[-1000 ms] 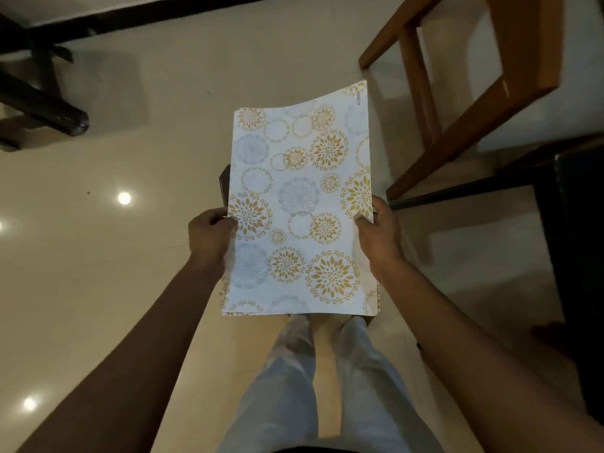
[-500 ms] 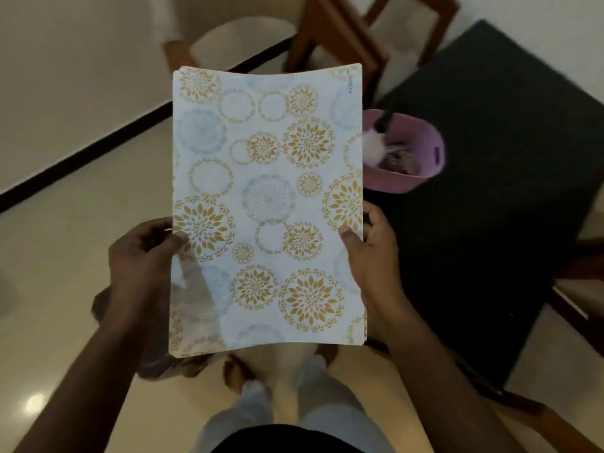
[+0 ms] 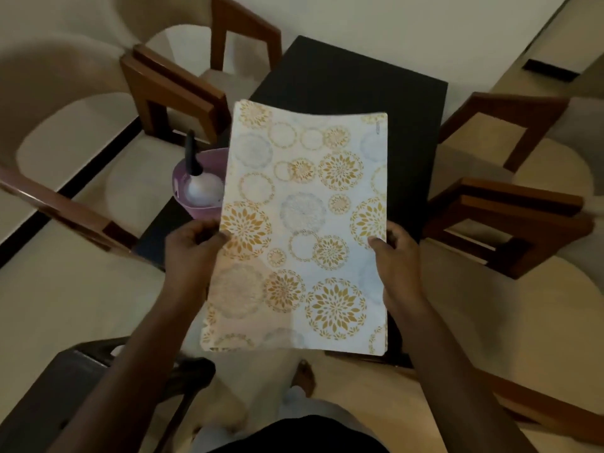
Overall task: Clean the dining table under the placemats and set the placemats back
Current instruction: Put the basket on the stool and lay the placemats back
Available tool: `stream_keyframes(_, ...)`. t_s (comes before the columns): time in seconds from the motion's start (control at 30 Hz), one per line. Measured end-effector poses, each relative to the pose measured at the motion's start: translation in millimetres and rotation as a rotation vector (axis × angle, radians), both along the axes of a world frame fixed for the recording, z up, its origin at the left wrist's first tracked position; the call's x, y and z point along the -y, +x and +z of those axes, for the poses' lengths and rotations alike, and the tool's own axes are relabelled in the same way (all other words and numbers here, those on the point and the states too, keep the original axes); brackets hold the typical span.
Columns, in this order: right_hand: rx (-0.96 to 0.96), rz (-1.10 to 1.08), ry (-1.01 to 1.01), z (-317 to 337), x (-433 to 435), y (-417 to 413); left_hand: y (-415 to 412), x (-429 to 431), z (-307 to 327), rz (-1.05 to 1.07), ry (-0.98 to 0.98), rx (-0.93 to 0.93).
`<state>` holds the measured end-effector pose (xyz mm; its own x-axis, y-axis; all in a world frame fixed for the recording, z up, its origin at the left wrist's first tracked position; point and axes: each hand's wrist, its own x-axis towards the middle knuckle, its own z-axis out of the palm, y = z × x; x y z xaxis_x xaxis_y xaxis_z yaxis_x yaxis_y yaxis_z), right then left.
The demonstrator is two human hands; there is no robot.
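I hold a stack of white placemats [image 3: 304, 223] printed with gold and grey flower circles, flat in front of me above the near end of the black dining table [image 3: 353, 83]. My left hand [image 3: 192, 253] grips the stack's left edge and my right hand [image 3: 397, 259] grips its right edge, thumbs on top. The placemats hide much of the table's near half.
A purple basket [image 3: 196, 178] with a bottle [image 3: 196, 178] in it stands on the table's left side, partly behind the placemats. Wooden chairs with cream seats stand at the left [image 3: 170, 89] and right [image 3: 510, 217]. A dark chair [image 3: 65, 380] is at my lower left.
My view has swung from the floor to the dining table. The table and basket shifted from the right to behind the placemats. Both hands kept their grip.
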<state>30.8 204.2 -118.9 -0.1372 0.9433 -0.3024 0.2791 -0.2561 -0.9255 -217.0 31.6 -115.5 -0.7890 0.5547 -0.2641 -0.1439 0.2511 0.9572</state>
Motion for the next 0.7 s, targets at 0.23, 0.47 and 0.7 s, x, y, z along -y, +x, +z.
stream_keyframes(0.23,0.053,-0.165,-0.183,-39.7,-64.4,60.7,55.3,-98.1,-60.7,-0.12,-0.133,0.055)
stream_keyframes(0.47,0.089,-0.21,-0.302,-97.3,-85.7,72.7,48.2,-154.4,-103.1,-0.22,-0.338,0.092)
stream_keyframes(0.7,0.155,-0.163,-0.348,-116.8,-87.2,79.3,24.1,-167.8,-133.9,-0.33,-0.501,0.101)
